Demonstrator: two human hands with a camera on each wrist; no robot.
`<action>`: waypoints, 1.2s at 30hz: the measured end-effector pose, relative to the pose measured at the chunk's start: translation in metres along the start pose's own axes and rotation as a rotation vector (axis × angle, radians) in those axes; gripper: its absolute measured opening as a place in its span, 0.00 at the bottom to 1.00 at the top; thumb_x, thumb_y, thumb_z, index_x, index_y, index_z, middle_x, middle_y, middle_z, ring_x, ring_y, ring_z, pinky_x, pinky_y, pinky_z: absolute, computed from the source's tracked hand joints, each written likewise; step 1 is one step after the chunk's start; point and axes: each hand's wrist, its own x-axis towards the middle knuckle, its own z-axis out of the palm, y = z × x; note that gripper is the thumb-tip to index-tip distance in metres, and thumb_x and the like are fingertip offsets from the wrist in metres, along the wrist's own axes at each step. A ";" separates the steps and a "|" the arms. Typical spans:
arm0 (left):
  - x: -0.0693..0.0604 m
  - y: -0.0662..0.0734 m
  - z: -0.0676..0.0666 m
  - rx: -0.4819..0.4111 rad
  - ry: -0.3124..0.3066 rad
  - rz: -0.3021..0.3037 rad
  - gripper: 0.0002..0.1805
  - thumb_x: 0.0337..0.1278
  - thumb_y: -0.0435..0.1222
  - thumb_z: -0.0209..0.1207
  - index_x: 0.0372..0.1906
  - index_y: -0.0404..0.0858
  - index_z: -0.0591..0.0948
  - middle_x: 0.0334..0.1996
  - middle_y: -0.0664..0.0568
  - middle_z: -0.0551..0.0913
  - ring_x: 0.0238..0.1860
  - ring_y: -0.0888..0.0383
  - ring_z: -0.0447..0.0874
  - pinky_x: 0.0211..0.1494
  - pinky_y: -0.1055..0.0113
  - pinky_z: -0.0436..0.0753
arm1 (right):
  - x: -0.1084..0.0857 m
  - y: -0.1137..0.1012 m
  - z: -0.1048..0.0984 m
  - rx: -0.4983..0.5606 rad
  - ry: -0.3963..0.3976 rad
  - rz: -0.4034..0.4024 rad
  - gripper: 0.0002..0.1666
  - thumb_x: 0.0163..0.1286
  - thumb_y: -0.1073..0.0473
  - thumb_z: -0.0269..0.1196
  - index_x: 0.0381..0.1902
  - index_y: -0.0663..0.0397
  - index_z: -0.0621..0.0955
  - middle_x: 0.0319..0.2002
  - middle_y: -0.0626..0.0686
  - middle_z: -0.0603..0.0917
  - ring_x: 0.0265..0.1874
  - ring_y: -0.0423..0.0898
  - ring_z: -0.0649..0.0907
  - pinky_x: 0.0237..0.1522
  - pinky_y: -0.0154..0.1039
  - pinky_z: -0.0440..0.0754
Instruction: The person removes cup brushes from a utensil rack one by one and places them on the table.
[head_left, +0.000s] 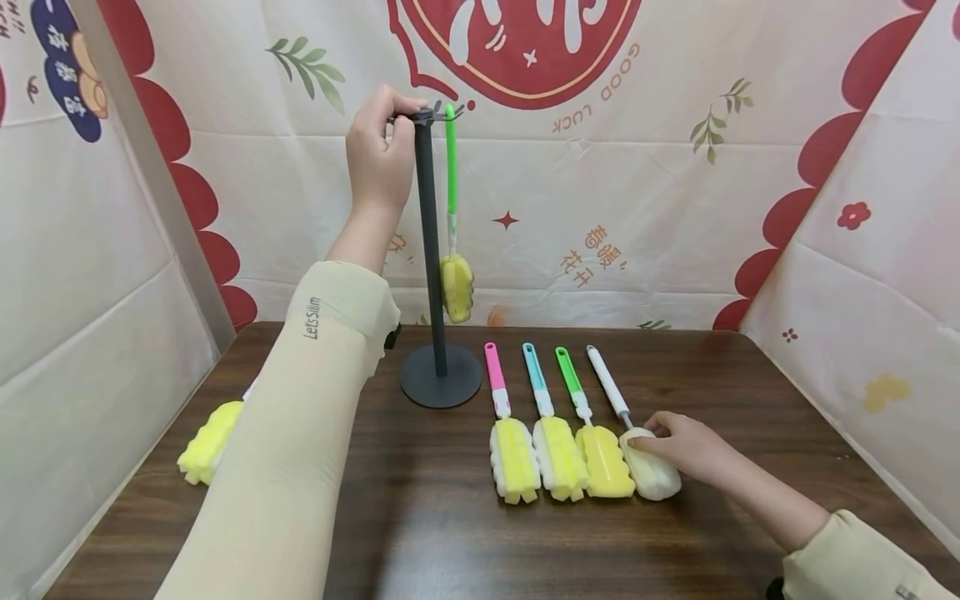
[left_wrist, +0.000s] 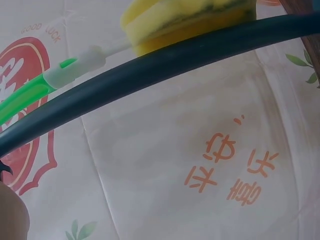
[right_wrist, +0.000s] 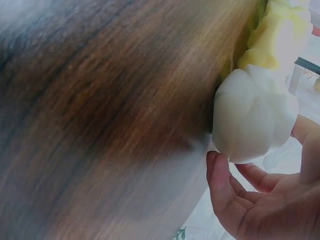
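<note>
My left hand (head_left: 382,154) grips the top of a black stand (head_left: 429,225) with small hooks. From a hook beside it hangs a green-handled sponge brush (head_left: 457,287), its yellow sponge head downward. In the left wrist view the stand's pole (left_wrist: 150,75) crosses in front of that brush's sponge. Lower right, my right hand (head_left: 693,450) holds the sponge head of a white-handled bottle brush (head_left: 651,475) lying on the table. Seen from the right wrist, thumb and fingers lie around the white sponge (right_wrist: 255,115).
Left of the white brush lie a green-handled brush (head_left: 606,462), a blue-handled brush (head_left: 558,458) and a pink-handled brush (head_left: 515,458) in a row. Another yellow sponge brush (head_left: 210,442) is partly hidden behind my left sleeve. A printed cloth (head_left: 600,192) hangs behind the brown table (head_left: 450,542).
</note>
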 end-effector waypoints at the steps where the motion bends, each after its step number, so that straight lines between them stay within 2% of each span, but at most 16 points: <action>1: 0.000 0.000 0.000 0.006 -0.005 -0.001 0.13 0.64 0.30 0.43 0.37 0.35 0.80 0.41 0.57 0.84 0.45 0.66 0.77 0.49 0.74 0.72 | 0.000 0.000 0.000 0.000 -0.001 0.001 0.34 0.65 0.39 0.62 0.48 0.67 0.78 0.44 0.63 0.81 0.42 0.56 0.80 0.37 0.49 0.79; 10: -0.003 -0.001 -0.005 0.099 -0.069 -0.009 0.14 0.66 0.32 0.43 0.40 0.36 0.81 0.45 0.57 0.84 0.47 0.67 0.76 0.51 0.75 0.71 | -0.002 -0.003 -0.001 0.014 -0.007 0.004 0.33 0.64 0.38 0.62 0.47 0.65 0.79 0.46 0.62 0.82 0.46 0.59 0.80 0.42 0.54 0.79; 17: -0.005 0.006 -0.012 0.312 -0.123 -0.033 0.16 0.69 0.34 0.43 0.46 0.42 0.83 0.47 0.60 0.85 0.48 0.60 0.69 0.49 0.72 0.69 | -0.004 -0.011 -0.004 0.008 0.011 -0.031 0.30 0.64 0.42 0.63 0.47 0.65 0.79 0.43 0.58 0.83 0.43 0.56 0.81 0.41 0.53 0.79; 20: -0.005 0.012 -0.016 0.362 -0.147 -0.042 0.16 0.70 0.35 0.43 0.48 0.43 0.83 0.49 0.63 0.84 0.48 0.59 0.70 0.48 0.71 0.70 | -0.005 -0.016 -0.006 0.002 0.032 -0.060 0.30 0.64 0.42 0.63 0.48 0.66 0.79 0.41 0.57 0.83 0.43 0.55 0.81 0.41 0.53 0.79; 25: -0.004 0.021 -0.020 0.406 -0.180 -0.049 0.17 0.72 0.37 0.43 0.50 0.44 0.82 0.52 0.64 0.83 0.49 0.59 0.73 0.50 0.69 0.70 | -0.007 -0.027 -0.013 0.005 0.066 -0.102 0.29 0.64 0.43 0.64 0.47 0.64 0.80 0.40 0.55 0.83 0.41 0.54 0.81 0.39 0.52 0.79; 30: -0.002 0.027 -0.021 0.423 -0.209 -0.074 0.17 0.72 0.38 0.43 0.52 0.45 0.82 0.51 0.62 0.84 0.49 0.59 0.73 0.49 0.72 0.71 | -0.012 -0.040 -0.018 0.003 0.106 -0.149 0.26 0.63 0.44 0.65 0.45 0.62 0.80 0.40 0.54 0.83 0.40 0.52 0.80 0.39 0.51 0.78; 36: -0.002 0.033 -0.021 0.415 -0.237 -0.118 0.18 0.73 0.42 0.43 0.54 0.45 0.80 0.51 0.60 0.83 0.51 0.60 0.71 0.50 0.75 0.71 | -0.019 -0.053 -0.019 0.012 0.135 -0.189 0.29 0.64 0.43 0.64 0.50 0.63 0.80 0.45 0.60 0.82 0.46 0.57 0.80 0.45 0.56 0.77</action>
